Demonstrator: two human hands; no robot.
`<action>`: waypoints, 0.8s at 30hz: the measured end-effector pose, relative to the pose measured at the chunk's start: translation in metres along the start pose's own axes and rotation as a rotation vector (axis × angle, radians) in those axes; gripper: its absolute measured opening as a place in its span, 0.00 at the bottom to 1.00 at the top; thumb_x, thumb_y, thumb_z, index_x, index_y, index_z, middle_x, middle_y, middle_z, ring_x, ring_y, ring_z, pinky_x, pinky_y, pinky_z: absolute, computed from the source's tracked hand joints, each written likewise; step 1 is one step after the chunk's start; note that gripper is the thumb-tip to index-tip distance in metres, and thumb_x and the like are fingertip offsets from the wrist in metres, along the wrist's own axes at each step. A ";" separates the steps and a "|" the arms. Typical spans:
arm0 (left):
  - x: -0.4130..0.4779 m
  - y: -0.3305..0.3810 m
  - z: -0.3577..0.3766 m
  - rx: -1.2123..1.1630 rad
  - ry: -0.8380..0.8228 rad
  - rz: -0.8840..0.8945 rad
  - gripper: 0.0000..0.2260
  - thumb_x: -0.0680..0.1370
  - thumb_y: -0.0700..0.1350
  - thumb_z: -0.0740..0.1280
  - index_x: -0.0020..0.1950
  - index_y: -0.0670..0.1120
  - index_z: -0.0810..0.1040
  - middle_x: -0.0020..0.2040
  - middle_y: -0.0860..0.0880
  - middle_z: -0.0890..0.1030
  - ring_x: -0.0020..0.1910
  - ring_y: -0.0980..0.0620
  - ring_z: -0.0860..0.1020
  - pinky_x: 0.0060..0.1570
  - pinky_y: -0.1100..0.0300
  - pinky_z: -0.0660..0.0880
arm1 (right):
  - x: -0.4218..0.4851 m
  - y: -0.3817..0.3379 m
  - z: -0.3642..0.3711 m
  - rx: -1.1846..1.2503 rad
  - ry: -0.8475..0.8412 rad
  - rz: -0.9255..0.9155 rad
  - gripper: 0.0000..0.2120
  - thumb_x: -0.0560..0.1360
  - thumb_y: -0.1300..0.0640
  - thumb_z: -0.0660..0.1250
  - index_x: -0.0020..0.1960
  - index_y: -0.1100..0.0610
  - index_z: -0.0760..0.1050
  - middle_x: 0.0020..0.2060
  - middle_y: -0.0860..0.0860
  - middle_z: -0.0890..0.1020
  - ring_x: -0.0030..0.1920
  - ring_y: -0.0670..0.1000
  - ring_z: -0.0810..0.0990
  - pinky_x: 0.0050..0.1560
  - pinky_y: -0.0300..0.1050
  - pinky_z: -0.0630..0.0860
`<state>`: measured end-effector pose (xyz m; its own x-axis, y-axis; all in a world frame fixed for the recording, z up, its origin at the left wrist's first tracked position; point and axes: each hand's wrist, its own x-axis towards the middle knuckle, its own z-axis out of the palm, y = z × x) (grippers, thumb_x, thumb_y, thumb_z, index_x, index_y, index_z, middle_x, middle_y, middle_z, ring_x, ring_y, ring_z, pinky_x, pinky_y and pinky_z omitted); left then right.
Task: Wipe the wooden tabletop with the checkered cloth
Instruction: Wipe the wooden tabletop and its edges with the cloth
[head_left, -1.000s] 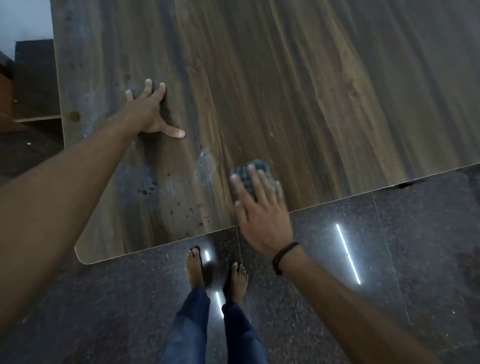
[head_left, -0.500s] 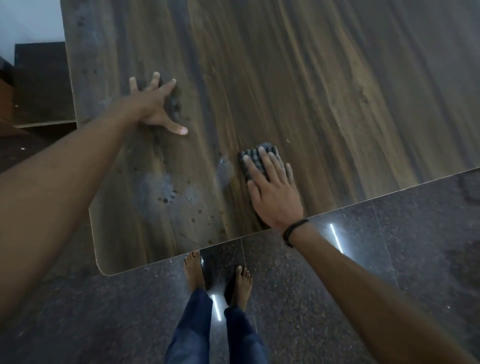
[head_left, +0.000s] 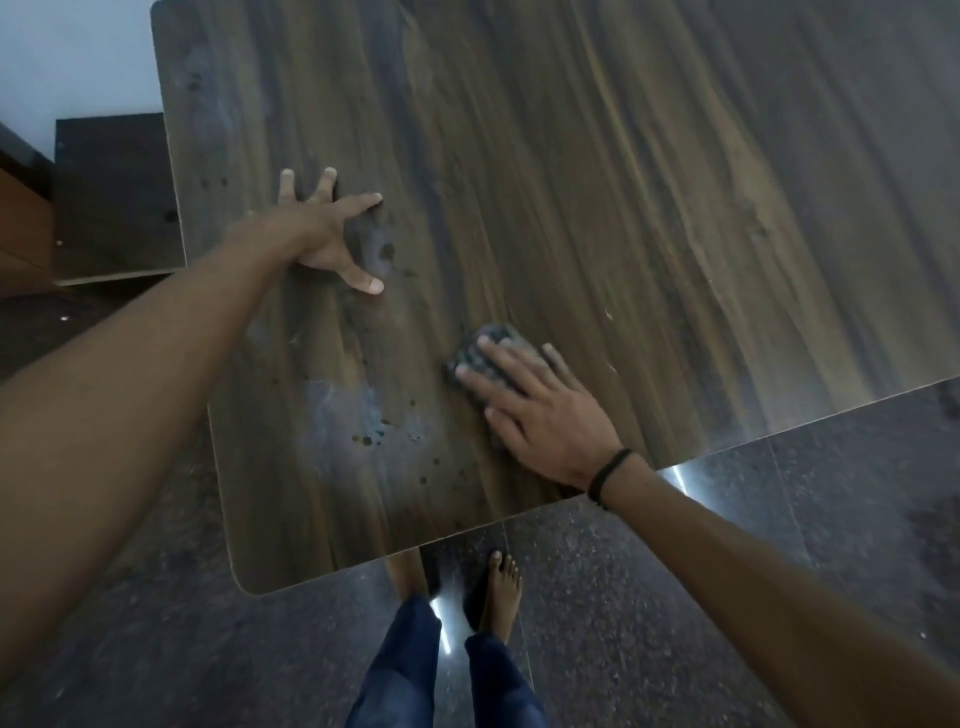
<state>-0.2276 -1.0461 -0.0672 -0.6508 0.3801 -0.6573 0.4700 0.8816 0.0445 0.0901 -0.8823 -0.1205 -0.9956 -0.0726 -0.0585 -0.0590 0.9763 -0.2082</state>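
Two hands on the worktop (head_left: 649, 171), head view.

Right hand (head_left: 540, 415): the grip is flat, with fingers straight and slightly fanned, pressing down on the cloth (head_left: 501, 332). The cloth is bunched under the fingertips, and only its far and left edges show. It lies on the near part of the worktop, right of centre. A black wristband (head_left: 610, 470) sits over the near edge.

Left hand (head_left: 322, 234): nothing is held. The grip is spread wide with fingertips and thumb on the wood, the palm looks raised, and it sits toward the far left.

Change from 0.5 s ago:
- The cloth and right hand are now closer to the pale smear (head_left: 337, 410), so the gap to it has narrowed leftward.
- The wrist is at the near edge, as before. One second ago the palm hung off that edge.
- The left fingers are splayed wider than before, and the forefinger now points right.
- The view has shifted: the worktop's far-left corner is now in frame, and one foot is mostly hidden under the near edge. The other foot (head_left: 501, 587) is visible on the floor (head_left: 675, 597).

Surface: dark spots (head_left: 371, 439) are on the near side of the smear, left of the cloth and apart from it. The smear and spots look unchanged. The cloth's check pattern is blurred.
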 end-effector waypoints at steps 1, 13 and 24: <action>0.003 -0.003 -0.006 0.004 0.002 -0.007 0.61 0.54 0.70 0.77 0.75 0.70 0.38 0.79 0.54 0.34 0.76 0.35 0.33 0.71 0.29 0.49 | 0.012 0.005 -0.004 0.027 0.020 0.153 0.25 0.85 0.45 0.50 0.82 0.41 0.53 0.82 0.48 0.53 0.81 0.51 0.51 0.79 0.63 0.52; 0.027 -0.017 -0.013 -0.138 0.076 -0.013 0.65 0.56 0.62 0.81 0.78 0.63 0.38 0.80 0.53 0.35 0.77 0.33 0.38 0.74 0.35 0.50 | 0.088 -0.007 -0.013 0.123 -0.014 0.352 0.25 0.85 0.45 0.49 0.82 0.41 0.51 0.83 0.49 0.49 0.82 0.52 0.46 0.80 0.61 0.43; 0.025 -0.023 -0.011 -0.125 0.057 0.026 0.64 0.56 0.65 0.80 0.77 0.65 0.36 0.78 0.54 0.32 0.77 0.34 0.37 0.72 0.32 0.53 | 0.109 -0.021 -0.012 0.073 -0.089 0.097 0.25 0.85 0.43 0.45 0.82 0.39 0.49 0.82 0.47 0.50 0.82 0.51 0.47 0.79 0.59 0.45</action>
<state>-0.2606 -1.0536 -0.0764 -0.6735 0.4155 -0.6114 0.4114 0.8978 0.1569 -0.0182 -0.9079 -0.1105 -0.9859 0.0006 -0.1675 0.0461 0.9625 -0.2674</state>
